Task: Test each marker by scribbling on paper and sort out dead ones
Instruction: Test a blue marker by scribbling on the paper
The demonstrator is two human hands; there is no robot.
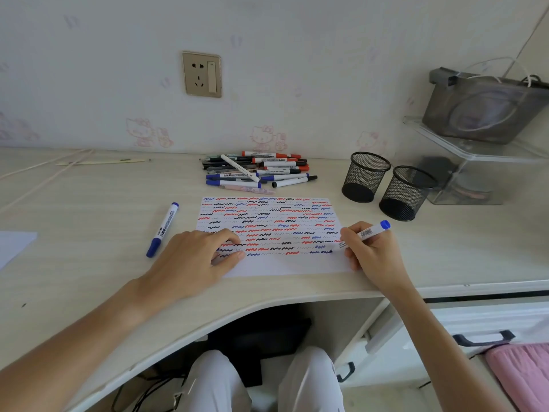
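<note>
Right fingers (349,237): curled round a blue marker (364,234), pinching it low on the barrel; tip down on the paper (285,266) at the right end of the lowest scribble row.
Right hand (372,257): heel resting at the paper's right edge, near the desk (89,263) front.
Left fingers (228,242): loosely bent, holding nothing, pressing on the paper's lower left corner to steady it.
Left hand (193,260): lying partly on the desk, partly on the sheet.
Paper: flat in front of the person, covered in rows of blue, red and black wavy lines; only a bare strip left along the near edge.
Pile (258,171): many markers and pens heaped against the wall (297,84), behind the paper; tested or untested, cannot tell.
Second marker (162,230): blue, capped, lying alone left of the paper, apart from the pile; possibly set aside, purpose unclear.
Cups (386,185): two black mesh holders right of the paper, both seemingly without pens.
Progress: judged well along, given the density of scribbles; no sorting into the cups visible yet.
Remaining: verdict on the marker in hand, then likely the rest of the pile and separation of dead ones.
</note>
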